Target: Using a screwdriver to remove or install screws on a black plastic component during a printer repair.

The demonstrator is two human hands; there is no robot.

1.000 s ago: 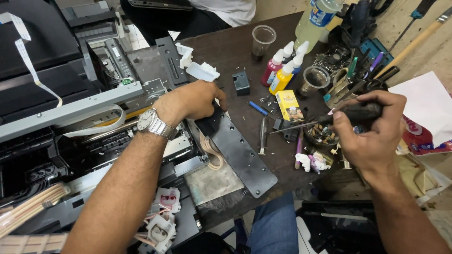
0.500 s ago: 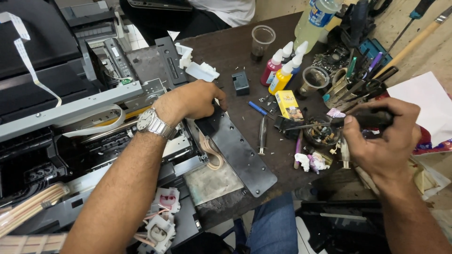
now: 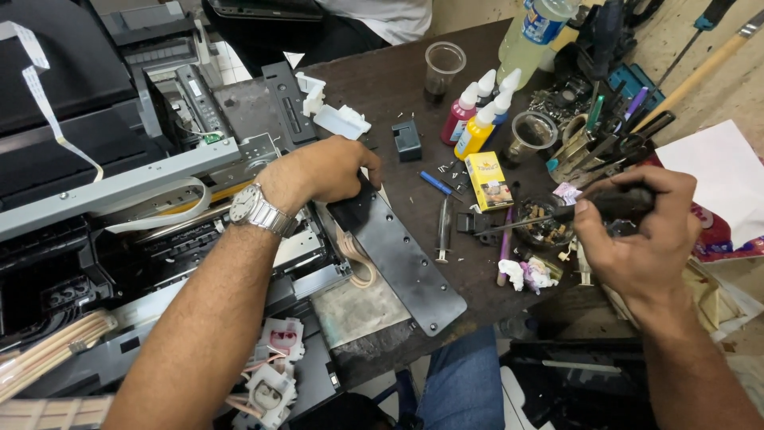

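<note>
Over clutter, right hand [image 3: 637,235] grips screwdriver [image 3: 557,215].

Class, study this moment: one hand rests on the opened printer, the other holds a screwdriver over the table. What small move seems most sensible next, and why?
Probably bring the screwdriver across to the black plate. The right hand grips it with the tip pointing that way, while the left hand steadies the plate's upper end.
</note>
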